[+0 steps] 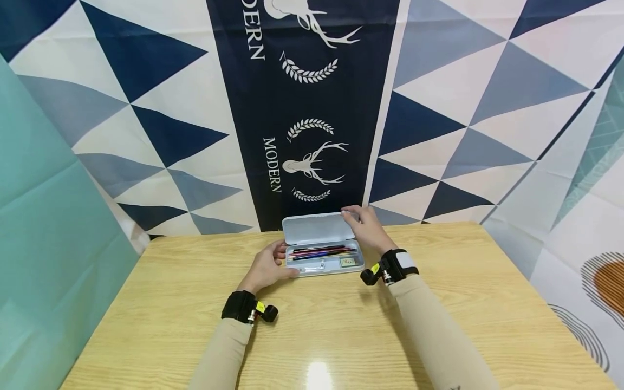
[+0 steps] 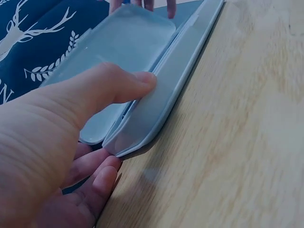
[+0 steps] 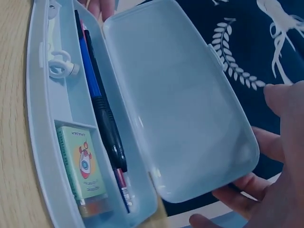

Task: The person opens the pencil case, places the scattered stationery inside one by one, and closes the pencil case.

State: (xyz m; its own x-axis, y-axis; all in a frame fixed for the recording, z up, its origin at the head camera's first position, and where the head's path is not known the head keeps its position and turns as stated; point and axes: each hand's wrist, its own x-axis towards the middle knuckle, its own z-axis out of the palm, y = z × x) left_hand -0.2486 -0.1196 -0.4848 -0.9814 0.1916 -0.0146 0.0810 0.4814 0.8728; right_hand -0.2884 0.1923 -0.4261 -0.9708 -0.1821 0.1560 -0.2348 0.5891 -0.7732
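Observation:
A pale blue plastic pencil case lies on the table with its lid tilted up at the back. My left hand grips the case's left end, thumb against the front wall and fingers round the corner. At the other end, my right hand holds the raised lid by its right edge, some fingertips behind it. Several pencils and pens lie in the long rear compartment. In front are a green boxed eraser with a rocket picture and a small white piece with a ring.
The wooden table ends just behind the case, where a patterned cloth hangs. A teal cloth borders the left side, and a light printed cloth the right. Each wrist wears a strap with a small camera.

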